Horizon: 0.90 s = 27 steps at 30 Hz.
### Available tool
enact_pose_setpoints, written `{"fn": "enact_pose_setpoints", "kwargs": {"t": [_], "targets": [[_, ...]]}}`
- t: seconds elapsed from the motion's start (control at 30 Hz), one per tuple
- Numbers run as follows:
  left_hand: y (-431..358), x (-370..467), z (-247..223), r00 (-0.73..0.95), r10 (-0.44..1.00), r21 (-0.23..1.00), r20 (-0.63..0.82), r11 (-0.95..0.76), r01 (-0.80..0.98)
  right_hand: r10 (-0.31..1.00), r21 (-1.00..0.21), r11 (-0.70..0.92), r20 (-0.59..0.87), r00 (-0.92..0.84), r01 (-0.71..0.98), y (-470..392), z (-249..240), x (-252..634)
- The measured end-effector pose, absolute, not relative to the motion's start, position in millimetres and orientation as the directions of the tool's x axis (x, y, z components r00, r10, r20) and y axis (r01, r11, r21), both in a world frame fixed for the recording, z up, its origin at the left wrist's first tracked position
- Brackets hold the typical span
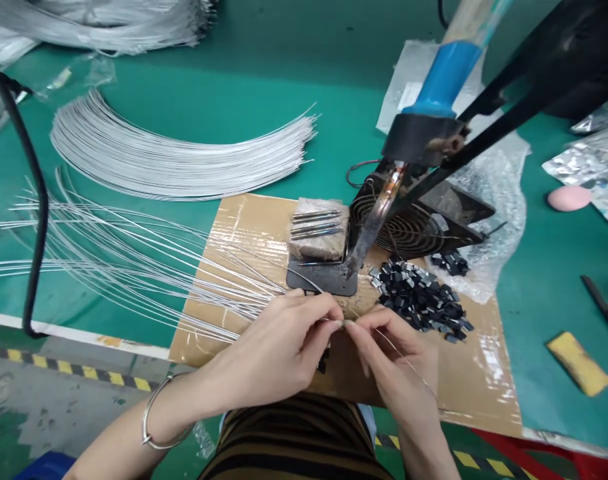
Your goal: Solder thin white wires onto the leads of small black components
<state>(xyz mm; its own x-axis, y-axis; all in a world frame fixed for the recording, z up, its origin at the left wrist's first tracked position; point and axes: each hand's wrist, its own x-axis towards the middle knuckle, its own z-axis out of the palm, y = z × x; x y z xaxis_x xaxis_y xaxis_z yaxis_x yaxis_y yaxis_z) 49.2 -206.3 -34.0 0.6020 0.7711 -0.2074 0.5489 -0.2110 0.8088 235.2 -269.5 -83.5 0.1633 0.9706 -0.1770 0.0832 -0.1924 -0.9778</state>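
Just on the near side of the black pad point(329, 281), my left hand point(284, 343) and right hand point(395, 368) pinch a thin wire point(403, 357), fingertips almost meeting; it slants far left to near right.

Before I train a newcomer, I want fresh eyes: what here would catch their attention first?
Likely the blue-handled soldering iron, slanting down from upper right. Next, the curved white wire bundle on the green table, upper left. Then the left hand and right hand, front centre, pinching thin wire near the black pieces.
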Motion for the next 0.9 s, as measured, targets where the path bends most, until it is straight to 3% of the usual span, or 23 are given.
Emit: {"fn": "enact_pose_setpoints", "kwargs": {"t": [0.27, 0.5, 0.7, 0.9], "targets": [[-204, 49, -40, 0.519, 0.784, 0.873, -0.339, 0.057, 0.485, 0.988, -0.98, -0.115, -0.097, 0.116, 0.159, -265, -81, 237], [-203, 50, -43, 0.492, 0.799, 0.889, -0.347, 0.113, 0.444, 0.998, -0.963, 0.02, 0.038, 0.059, 0.27, -262, -79, 233], [-204, 57, -42, 0.42, 0.847, 0.91, -0.326, 0.16, 0.383, 0.961, -0.985, -0.145, -0.119, 0.248, 0.089, -262, -81, 221], [-203, 57, -40, 0.346, 0.893, 0.919, -0.286, 0.154, 0.362, 0.913, -0.984, -0.14, -0.171, 0.37, -0.111, -262, -77, 224]]}}
